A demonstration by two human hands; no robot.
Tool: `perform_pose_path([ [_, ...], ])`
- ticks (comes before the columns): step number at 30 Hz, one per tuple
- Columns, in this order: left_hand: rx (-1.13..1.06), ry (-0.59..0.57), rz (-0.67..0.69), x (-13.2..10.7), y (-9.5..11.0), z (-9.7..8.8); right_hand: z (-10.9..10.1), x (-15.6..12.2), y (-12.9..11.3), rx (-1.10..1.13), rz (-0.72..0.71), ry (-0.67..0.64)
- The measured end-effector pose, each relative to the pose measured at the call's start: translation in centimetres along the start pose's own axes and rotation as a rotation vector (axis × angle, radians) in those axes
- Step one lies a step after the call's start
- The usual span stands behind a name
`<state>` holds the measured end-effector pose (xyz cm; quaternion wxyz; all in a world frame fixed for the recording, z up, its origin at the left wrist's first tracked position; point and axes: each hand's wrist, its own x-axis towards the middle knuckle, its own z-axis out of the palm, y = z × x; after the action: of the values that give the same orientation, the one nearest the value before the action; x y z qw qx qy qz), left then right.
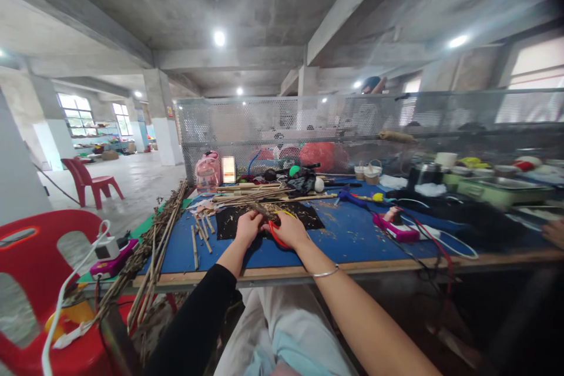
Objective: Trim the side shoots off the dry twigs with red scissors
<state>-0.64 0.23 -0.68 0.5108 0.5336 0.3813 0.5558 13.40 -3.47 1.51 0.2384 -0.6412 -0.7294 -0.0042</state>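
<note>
My left hand (248, 228) is closed in a pinch over a black mat (225, 229) on the blue table. Between its fingertips seems to be a brown dried stalk (263, 210), partly hidden. Close beside it, almost touching, my right hand (289, 231) is wrapped around red-handled scissors (277, 237), whose blades I cannot make out. Plant scraps lie scattered over the mat. Short cut sticks (195, 247) rest to the left of it, and longer pale sticks (253, 192) lie behind it.
Long dried stalks (163, 235) hang over the table's left edge. A purple power strip (403, 231) with cables is at right. A pink backpack (207, 171), a lit phone (228, 170) and a perforated metal screen (238, 129) stand behind. Another person's hand (554, 232) shows at far right.
</note>
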Motion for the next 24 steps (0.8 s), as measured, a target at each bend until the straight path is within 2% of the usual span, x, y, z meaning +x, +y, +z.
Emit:
perform_pose_path([
  [7,-0.004,-0.006,-0.031,-0.5,0.7,0.2,-0.2,0.1,0.1,-0.020,-0.045,0.059],
  [18,0.001,0.012,-0.001,-0.6,1.0,0.1,-0.4,-0.1,-0.3,-0.044,0.049,-0.064],
  [24,-0.007,0.030,-0.029,-0.8,1.2,0.3,-0.2,0.0,-0.2,-0.054,0.026,-0.032],
])
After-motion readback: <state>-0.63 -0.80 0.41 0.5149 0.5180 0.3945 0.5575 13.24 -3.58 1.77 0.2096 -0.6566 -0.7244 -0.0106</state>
